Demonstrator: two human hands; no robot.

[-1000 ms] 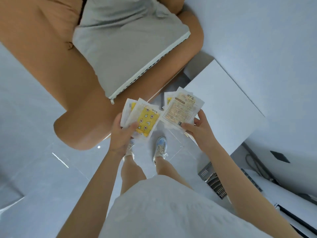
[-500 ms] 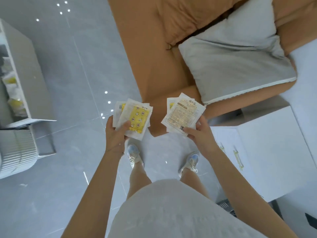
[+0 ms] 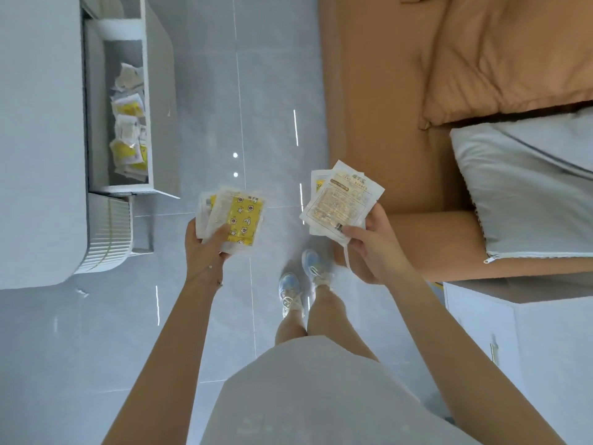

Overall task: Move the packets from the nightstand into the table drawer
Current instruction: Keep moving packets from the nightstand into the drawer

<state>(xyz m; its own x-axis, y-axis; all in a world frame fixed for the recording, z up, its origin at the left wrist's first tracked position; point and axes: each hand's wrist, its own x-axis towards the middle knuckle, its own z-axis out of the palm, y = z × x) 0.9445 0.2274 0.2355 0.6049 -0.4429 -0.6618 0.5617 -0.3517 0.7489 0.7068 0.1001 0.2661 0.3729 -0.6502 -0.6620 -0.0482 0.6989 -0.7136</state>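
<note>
Head view: your left hand (image 3: 205, 248) pinches crinkly yellow packets (image 3: 244, 216); your right hand (image 3: 375, 252) grips flat printed packets (image 3: 340, 203); open drawer (image 3: 96, 123) at ten o'clock.

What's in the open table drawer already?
The drawer holds a loose pile of packets, yellow and white. Its floor beneath them and any lower packets are covered.

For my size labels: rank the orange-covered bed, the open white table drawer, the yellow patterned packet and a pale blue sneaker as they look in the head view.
1. Orange-covered bed
2. Open white table drawer
3. Yellow patterned packet, enlarged by nearness to the camera
4. Pale blue sneaker
</note>
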